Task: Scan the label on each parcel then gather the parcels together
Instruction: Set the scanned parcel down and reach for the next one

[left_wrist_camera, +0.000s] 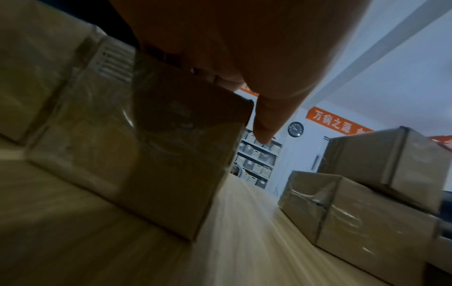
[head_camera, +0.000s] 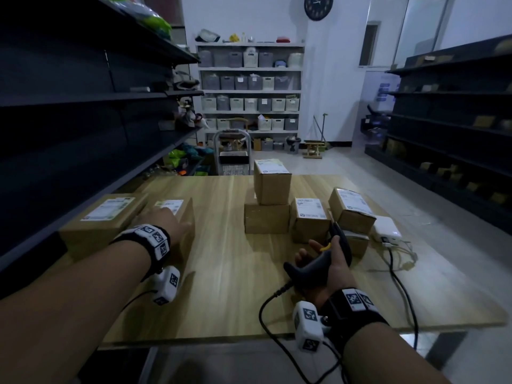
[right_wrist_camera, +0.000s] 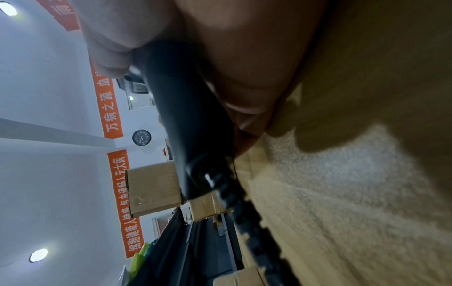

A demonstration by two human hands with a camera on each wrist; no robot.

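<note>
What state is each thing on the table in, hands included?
Left hand, flat on the left parcel.
Right hand, gripping the scanner.
Far-left parcel, label up, untouched.
Top parcel, stacked on bottom parcel.
Middle parcel, upright, label up.

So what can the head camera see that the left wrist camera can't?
Only the head camera shows the right hand holding the black scanner, and a white box with cables. Only the left wrist camera shows the orange banner on the wall. Both show the left hand resting on a parcel, the two stacked parcels, the wooden table and the round clock.
</note>
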